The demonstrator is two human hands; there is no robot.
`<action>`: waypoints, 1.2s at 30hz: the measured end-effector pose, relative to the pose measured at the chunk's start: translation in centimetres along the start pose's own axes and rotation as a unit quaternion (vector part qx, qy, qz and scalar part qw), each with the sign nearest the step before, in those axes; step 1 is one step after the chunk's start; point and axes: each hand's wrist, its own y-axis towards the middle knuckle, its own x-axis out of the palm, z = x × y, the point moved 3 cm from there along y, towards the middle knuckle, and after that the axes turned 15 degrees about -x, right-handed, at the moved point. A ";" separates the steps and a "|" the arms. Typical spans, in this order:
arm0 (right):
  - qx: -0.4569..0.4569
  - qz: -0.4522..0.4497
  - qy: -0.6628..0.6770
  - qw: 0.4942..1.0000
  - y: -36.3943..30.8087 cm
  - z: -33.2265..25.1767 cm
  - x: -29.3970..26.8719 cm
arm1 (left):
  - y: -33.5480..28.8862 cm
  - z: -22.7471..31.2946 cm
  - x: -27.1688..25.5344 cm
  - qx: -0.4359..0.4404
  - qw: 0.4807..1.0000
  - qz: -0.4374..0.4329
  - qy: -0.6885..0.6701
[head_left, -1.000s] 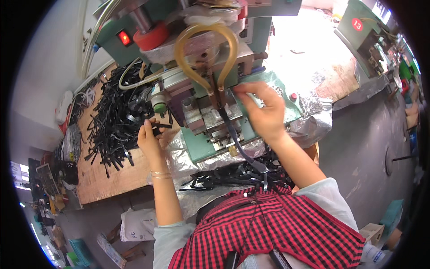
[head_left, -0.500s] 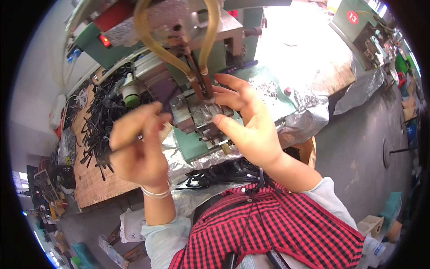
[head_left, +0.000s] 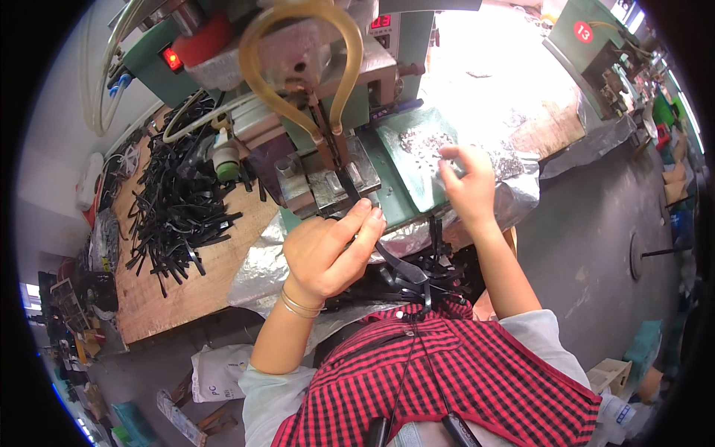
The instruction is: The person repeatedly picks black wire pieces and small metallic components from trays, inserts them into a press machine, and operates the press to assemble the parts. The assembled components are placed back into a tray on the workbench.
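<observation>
My left hand [head_left: 331, 249] pinches a black strap [head_left: 402, 267] just in front of the machine's metal block [head_left: 328, 191]. One end of the strap lies on the block, under the copper-coloured electrode tips [head_left: 333, 153]; the other hangs toward my apron. Off to the right, my right hand [head_left: 473, 190] hovers over a green tray [head_left: 408, 167] by a scatter of small shiny pieces [head_left: 428, 141]. Its thumb and forefinger are bent and look apart, with nothing visible between them.
A heap of black straps [head_left: 175, 205] covers the wooden table at left, beside a green-capped cylinder [head_left: 226, 167]. More straps [head_left: 447, 272] lie in front of my apron. Yellowish hoses [head_left: 249, 67] loop above the block. Foil [head_left: 257, 272] covers the table's front edge.
My left hand has moved right to the block's front, with a strap now on the block. My right hand has left the block and shifted right to the tray of small pieces.
</observation>
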 end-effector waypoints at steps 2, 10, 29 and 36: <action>0.001 -0.032 -0.042 0.999 -0.7 -0.2 1.0 | 0.1 0.6 -0.4 -0.030 0.999 -0.026 0.001; -0.011 -0.118 -0.127 0.985 0.6 -1.3 2.7 | -2.5 1.9 -2.0 -0.170 0.984 -0.046 -0.025; 0.109 -0.015 0.155 0.982 1.2 0.6 1.9 | -17.6 -25.3 -21.6 -0.749 0.586 -0.081 0.299; 0.075 0.071 -0.001 0.995 -3.9 1.4 -5.3 | -19.3 -24.4 -13.9 -0.631 0.722 -0.020 0.283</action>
